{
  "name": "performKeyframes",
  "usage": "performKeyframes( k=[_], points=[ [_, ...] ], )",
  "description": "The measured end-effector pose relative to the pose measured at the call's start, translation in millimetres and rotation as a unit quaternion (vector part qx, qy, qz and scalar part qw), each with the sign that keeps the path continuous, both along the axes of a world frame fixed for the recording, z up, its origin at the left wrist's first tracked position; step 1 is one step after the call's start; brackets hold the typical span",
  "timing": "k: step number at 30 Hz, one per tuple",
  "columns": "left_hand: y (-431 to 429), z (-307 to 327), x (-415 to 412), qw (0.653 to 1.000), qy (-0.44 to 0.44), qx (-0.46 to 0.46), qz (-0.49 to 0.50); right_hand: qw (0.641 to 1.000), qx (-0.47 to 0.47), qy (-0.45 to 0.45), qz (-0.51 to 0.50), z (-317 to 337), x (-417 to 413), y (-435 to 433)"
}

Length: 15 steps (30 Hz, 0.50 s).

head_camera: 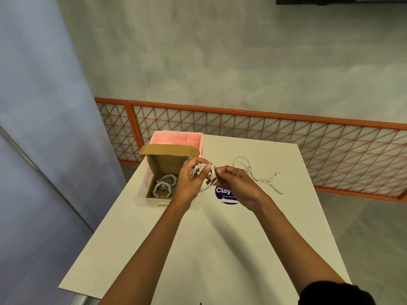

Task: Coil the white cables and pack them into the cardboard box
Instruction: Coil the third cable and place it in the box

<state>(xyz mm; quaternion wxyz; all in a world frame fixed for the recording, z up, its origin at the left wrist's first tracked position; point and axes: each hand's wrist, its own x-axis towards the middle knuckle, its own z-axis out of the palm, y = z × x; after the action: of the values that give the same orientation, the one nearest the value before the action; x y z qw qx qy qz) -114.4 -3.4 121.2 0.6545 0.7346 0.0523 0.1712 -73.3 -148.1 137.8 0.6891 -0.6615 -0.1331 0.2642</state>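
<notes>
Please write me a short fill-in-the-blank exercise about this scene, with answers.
1. The cardboard box holds ___ coiled cables.
2. The tray behind it is ___.
3. The left hand and right hand grip one cable, coloured ___.
4. The loose cable lies to their ___.
Answers: two; pink; white; right.

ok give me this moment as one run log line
step: coiling | left hand: holds white cable coil | right hand: pinches same cable | cardboard box: open, two coiled cables inside | table: one loose cable
</notes>
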Motion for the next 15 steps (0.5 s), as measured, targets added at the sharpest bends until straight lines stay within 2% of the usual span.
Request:
performKeyframes(
  k=[6,9,12,15],
  points=[
    [-2.7,-1.2,3.0,1.0,0.006,0.013,0.01,0.997,-0.063,-0.029,0.027,9.8,-4.2,-2.0],
    [-0.9,-7.6,5.8,0.998,0.011,0.031,0.048,0.992,-0.115,-0.051,-0.001,18.1,-5.1,-2.5],
    [-2.2,-11.4,9.0,0.993,0.0,0.08,0.088,0.99,-0.137,-0.011,-0.039,17.4,-3.5,3.4],
    [-1.5,-13.3,12.2,0.989,0.011,0.115,0.098,0.991,-0.129,0.017,-0.017,14.9,-2.9,4.5]
  ],
)
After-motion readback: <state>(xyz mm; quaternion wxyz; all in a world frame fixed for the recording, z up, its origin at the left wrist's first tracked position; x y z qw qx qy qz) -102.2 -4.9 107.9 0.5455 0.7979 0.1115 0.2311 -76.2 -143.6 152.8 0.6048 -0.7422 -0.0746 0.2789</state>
